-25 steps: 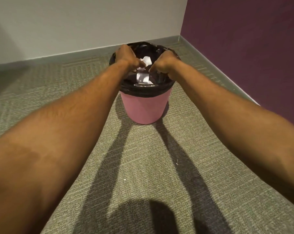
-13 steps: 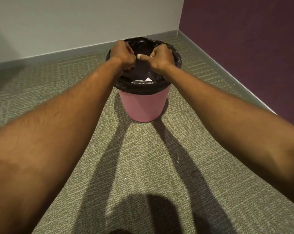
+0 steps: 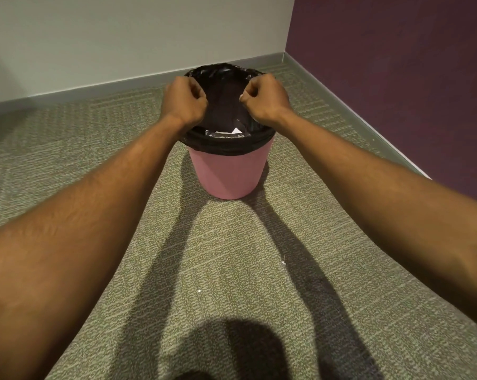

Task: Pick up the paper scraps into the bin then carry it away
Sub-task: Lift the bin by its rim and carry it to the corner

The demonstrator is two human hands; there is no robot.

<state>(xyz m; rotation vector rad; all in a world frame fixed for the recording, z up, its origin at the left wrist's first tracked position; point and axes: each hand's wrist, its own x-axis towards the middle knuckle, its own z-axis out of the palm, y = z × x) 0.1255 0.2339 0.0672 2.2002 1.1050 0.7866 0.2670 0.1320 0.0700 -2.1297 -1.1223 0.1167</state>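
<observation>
The carpeted floor [image 3: 231,256] ran into a corner between the grey wall [image 3: 122,37] and the purple wall [image 3: 396,64]. The pink bin [image 3: 227,171] stood upright on it, near both walls and touching neither. Its black liner [image 3: 226,145] was folded over the rim and stood up loosely at the far side.

The left hand [image 3: 183,101] and the right hand [image 3: 267,100] sat at opposite sides of the mouth. Each had its fingers curled tight, apparently bunched on the liner's edge. The fingertips were hidden, so how much plastic each held could not be told. The paper scraps [image 3: 236,130] lay low inside the bin, with only a white corner showing.

The biggest risk seemed to be lifting by the liner alone. Thin plastic could slide off the rim or tear, and then the bag would come up while the bin stayed down. An uneven pull from the two sides could tip the bin and spill the scraps back out.

A smaller risk was the two white specks [image 3: 199,291] on the carpet between the forearms, well apart from the bin. They were too small to identify, but if they were paper, carrying off now would leave them behind.
</observation>
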